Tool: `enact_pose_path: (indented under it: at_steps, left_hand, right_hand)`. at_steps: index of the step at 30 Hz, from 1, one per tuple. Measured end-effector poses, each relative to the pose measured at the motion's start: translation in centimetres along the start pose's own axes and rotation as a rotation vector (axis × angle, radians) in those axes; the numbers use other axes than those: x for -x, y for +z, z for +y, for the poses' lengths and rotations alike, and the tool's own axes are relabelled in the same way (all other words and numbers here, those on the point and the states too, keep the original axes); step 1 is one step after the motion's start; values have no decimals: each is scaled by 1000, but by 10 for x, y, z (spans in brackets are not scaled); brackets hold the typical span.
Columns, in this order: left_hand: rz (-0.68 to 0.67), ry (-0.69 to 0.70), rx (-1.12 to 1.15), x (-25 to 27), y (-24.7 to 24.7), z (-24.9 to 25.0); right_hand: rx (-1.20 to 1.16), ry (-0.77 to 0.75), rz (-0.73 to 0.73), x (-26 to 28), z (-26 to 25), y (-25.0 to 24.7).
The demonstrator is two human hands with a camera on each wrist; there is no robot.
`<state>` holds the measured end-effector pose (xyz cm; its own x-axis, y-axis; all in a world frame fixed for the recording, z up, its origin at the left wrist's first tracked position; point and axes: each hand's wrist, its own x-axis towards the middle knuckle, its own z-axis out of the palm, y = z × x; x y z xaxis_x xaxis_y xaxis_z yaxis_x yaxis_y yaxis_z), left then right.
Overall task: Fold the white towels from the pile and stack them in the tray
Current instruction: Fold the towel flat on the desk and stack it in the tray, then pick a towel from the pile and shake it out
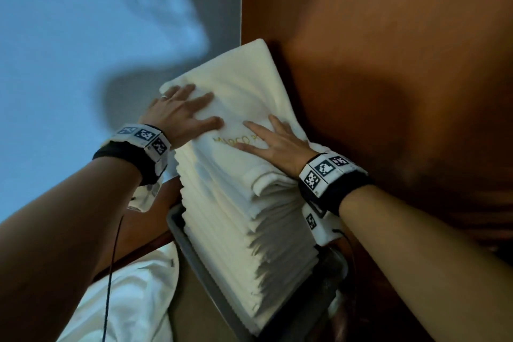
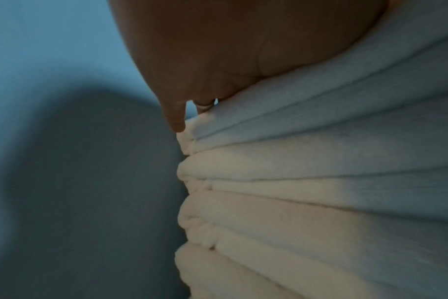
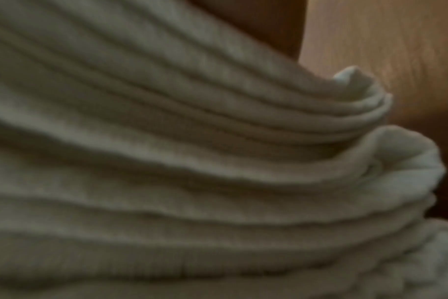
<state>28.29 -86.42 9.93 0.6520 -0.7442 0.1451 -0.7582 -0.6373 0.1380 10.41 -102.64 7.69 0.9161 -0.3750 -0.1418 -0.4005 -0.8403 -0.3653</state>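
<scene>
Hands: left hand [image 1: 181, 115] and right hand [image 1: 277, 144], fingers spread, pressed flat on the top towel [image 1: 238, 89]
Towels: tall folded stack [image 1: 249, 230] in grey tray [image 1: 191, 253]
Room: wooden panel [image 1: 388, 36] just beside stack; blue-grey wall [image 1: 69, 22] on the left

The towels [image 1: 244, 211] were soft white terry cloth, matt and finely ribbed, the top one stitched with yellow thread lettering [image 1: 237, 139]. The tray [image 1: 194, 255] looked like smooth grey plastic. The panel [image 1: 388, 36] beside them was brown wood with a faint grain. A ring [image 2: 204, 106] was shiny metal.
</scene>
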Motion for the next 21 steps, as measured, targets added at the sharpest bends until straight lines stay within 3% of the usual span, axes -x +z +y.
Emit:
enact_pose_path:
  at_steps: [5, 15, 18, 21]
  left_hand:
    - [-2, 15, -20, -1, 19, -9]
    - [-42, 3, 63, 49, -21, -5]
    - [15, 40, 122, 85, -35, -16]
    - [20, 60, 157, 127, -46, -29]
  right_hand:
    - [14, 29, 30, -3, -1, 13]
    - [110, 102, 52, 26, -22, -21]
    - [111, 118, 140, 50, -43, -35]
    - [91, 106, 388, 80, -62, -42]
